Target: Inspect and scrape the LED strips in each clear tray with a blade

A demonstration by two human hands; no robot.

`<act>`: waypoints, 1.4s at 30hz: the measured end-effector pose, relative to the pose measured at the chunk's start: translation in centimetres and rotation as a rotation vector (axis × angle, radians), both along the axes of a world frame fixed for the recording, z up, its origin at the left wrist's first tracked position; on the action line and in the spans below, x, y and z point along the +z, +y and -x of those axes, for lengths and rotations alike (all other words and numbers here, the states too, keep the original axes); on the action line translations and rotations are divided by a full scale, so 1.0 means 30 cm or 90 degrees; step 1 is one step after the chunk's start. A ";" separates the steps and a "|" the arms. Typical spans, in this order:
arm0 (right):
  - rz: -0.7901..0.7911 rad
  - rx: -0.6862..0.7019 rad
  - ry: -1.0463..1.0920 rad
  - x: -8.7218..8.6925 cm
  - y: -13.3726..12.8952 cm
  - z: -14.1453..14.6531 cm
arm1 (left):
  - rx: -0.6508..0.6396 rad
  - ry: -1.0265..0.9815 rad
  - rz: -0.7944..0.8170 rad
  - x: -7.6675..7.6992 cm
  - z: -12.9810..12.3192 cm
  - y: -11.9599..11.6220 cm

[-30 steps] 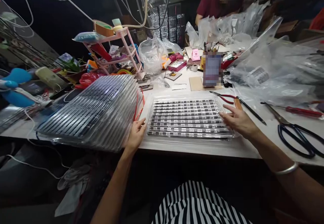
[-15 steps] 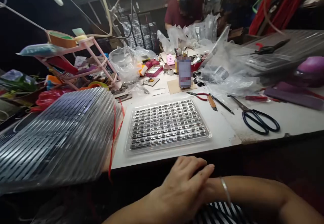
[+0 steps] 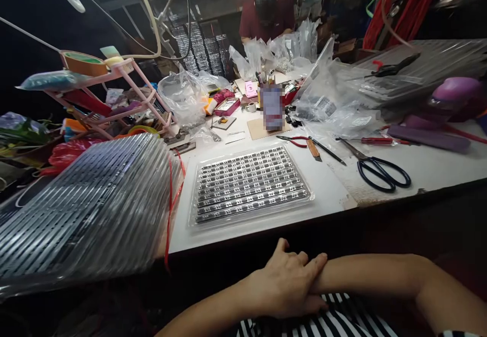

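In front of the table edge, my left hand (image 3: 285, 278) lies across my right wrist, its fingers bent over it. My right hand is almost wholly covered by the left, so its fingers cannot be made out; the right forearm (image 3: 365, 274) comes in from the right. A single fingertip pokes up at the far side of the two hands, and whose it is I cannot tell. Just beyond them, a clear plastic tray (image 3: 309, 195) with rows of shiny silver-and-dark strips (image 3: 249, 183) rests on a white board (image 3: 327, 202). Neither hand touches it.
Left of the tray stands a pile of clear trays (image 3: 95, 210) beside a red ribbon (image 3: 169, 220). Scissors (image 3: 380, 172), pliers (image 3: 294, 140) and a screwdriver (image 3: 380, 141) lie to the right. Behind are plastic bags (image 3: 335, 108), a pink rack (image 3: 125, 83) and a person (image 3: 268, 12) bending forward.
My left hand has slid a little to the right along my right wrist, covering the bracelet seen before. The view has shifted slightly. The tray stays in place.
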State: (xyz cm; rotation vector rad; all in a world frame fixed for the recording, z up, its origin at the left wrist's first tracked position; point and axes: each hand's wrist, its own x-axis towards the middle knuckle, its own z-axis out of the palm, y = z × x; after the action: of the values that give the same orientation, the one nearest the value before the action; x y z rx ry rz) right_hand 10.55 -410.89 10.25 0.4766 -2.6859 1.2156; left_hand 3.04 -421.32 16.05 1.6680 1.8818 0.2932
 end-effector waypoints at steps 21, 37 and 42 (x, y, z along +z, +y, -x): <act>-0.382 -0.294 0.022 0.074 0.362 0.575 | 0.700 0.305 -0.266 -0.105 0.616 -0.400; -0.156 -0.195 0.093 0.045 0.516 0.434 | 0.705 0.269 -0.325 -0.104 0.415 -0.463; -0.142 -0.114 0.079 0.056 0.584 0.367 | 0.556 0.312 -0.247 -0.118 0.224 -0.568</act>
State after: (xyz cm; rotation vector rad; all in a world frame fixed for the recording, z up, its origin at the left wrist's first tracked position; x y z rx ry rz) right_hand -0.45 -393.37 11.94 0.3179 -2.7002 0.8177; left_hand -3.68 -438.37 12.52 1.0740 3.0271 0.6706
